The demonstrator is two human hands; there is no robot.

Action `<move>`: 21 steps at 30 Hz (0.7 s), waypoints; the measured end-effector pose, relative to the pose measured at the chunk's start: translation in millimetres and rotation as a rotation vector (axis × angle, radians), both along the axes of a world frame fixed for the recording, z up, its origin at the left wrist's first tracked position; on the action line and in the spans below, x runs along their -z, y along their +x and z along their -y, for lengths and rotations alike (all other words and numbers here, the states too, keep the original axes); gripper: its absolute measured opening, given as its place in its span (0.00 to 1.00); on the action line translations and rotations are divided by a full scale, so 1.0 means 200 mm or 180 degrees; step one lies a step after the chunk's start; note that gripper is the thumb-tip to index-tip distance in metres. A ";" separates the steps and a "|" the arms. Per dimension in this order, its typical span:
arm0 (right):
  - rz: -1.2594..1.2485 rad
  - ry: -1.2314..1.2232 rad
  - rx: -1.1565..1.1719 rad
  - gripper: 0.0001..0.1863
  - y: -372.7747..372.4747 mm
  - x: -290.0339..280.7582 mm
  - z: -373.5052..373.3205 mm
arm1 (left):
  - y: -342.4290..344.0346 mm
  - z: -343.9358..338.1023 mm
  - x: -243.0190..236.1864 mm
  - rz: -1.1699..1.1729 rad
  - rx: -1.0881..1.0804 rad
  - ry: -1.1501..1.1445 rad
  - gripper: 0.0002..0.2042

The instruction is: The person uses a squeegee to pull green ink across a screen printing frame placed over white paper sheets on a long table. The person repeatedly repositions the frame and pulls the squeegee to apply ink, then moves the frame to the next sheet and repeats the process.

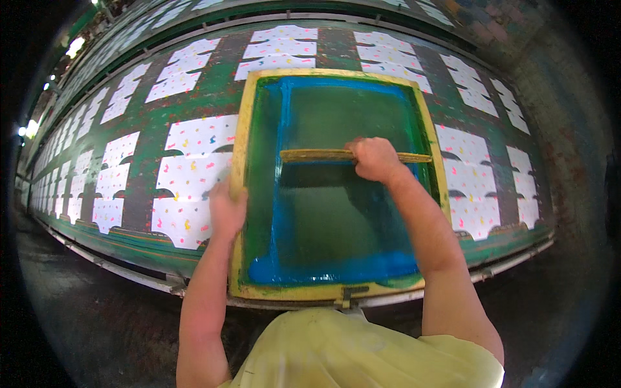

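Note:
A screen-printing frame with yellow edges lies on the long table in front of me. Its green mesh carries blue ink, thickest along the near edge and down the left side. My right hand is closed around the middle of a wooden squeegee, which lies crosswise on the mesh. My left hand rests at the frame's left side bar, its fingers wrapped against the outer edge. Whatever lies under the screen is mostly hidden.
White cut fabric pieces with small coloured prints lie in rows on the green table, left, right and beyond the screen. A pale rail runs along the near table edge. A small metal bracket sits at the frame's near side.

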State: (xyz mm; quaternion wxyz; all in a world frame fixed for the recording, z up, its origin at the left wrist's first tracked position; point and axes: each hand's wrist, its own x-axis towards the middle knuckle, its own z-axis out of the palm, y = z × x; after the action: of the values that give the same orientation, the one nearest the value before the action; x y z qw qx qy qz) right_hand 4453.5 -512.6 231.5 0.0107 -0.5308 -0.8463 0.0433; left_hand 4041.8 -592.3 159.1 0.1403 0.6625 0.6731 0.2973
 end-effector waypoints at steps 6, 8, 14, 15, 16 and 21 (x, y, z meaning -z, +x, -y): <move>-0.0088 -0.0038 0.0026 0.23 -0.13 -0.02 0.67 | -0.02 0.00 0.07 0.0054 -0.0076 -0.0063 0.31; -0.0027 -0.0098 0.0139 0.24 -0.17 -0.04 0.88 | -0.02 0.00 0.07 0.0037 -0.0053 -0.0027 0.31; -0.0079 -0.0161 0.0098 0.23 -0.24 -0.07 1.31 | 0.00 0.02 0.02 0.0098 0.0017 0.0031 0.28; -0.0091 -0.0100 0.0054 0.22 -0.25 -0.07 1.36 | 0.00 0.02 0.01 0.0061 0.0024 0.0063 0.27; -0.0113 -0.0053 0.0012 0.22 -0.25 -0.06 1.40 | 0.01 0.02 0.00 0.0009 -0.0010 -0.0025 0.26; -0.0498 -0.0175 -0.0125 0.35 -0.23 -0.02 1.55 | 0.05 0.00 -0.07 -0.0470 -0.0179 -0.0268 0.25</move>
State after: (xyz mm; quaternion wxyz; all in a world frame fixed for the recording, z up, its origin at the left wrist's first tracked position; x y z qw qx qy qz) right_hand 4407.2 -822.7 236.1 0.0614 -0.5092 -0.8516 0.1081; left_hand 4051.1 -591.4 173.4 0.1096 0.6569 0.7119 0.2230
